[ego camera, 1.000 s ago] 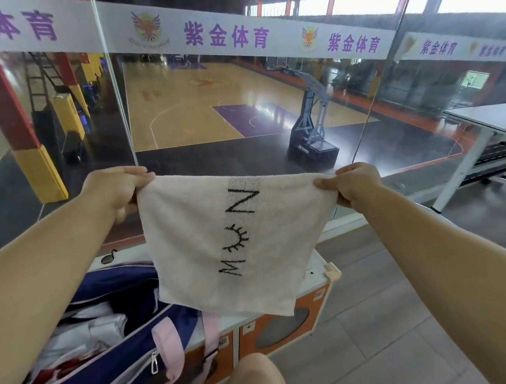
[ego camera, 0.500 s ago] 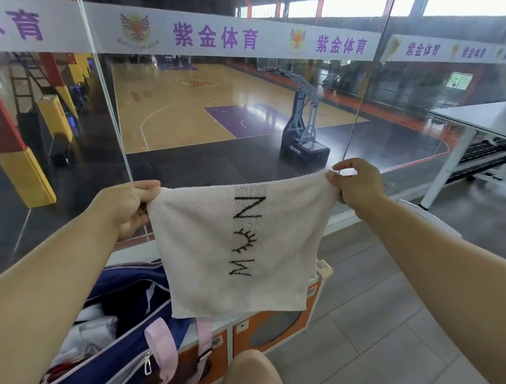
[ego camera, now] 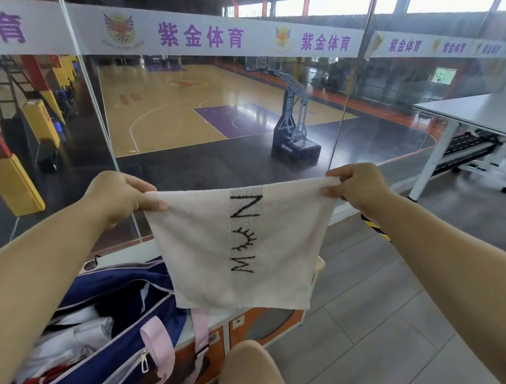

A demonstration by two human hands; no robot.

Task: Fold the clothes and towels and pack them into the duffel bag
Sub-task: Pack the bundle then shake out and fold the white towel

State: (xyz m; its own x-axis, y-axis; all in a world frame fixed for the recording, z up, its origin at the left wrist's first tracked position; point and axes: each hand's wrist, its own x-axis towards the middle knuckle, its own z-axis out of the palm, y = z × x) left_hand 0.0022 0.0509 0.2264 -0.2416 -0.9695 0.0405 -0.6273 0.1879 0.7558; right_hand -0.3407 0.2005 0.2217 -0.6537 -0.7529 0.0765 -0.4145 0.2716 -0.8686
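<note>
A small white towel (ego camera: 208,250) with black stitched lettering hangs flat in the air in front of me. My left hand (ego camera: 119,199) pinches its upper left corner and my right hand (ego camera: 357,186) pinches its upper right corner. Below and to the left sits the navy duffel bag (ego camera: 108,364) with pink straps, unzipped, with white and red folded clothes (ego camera: 76,342) showing inside. The towel's lower edge hangs just above the bag's right end.
The bag rests on a low white-topped orange cabinet (ego camera: 265,321) against a glass wall (ego camera: 209,119) overlooking a basketball court. A white table (ego camera: 481,113) stands at the right. My knee (ego camera: 254,373) shows at the bottom above the grey tiled floor (ego camera: 378,333).
Both hands have lowered slightly with the towel still stretched between them. The view has shifted a little; the hold on the corners is the same.
</note>
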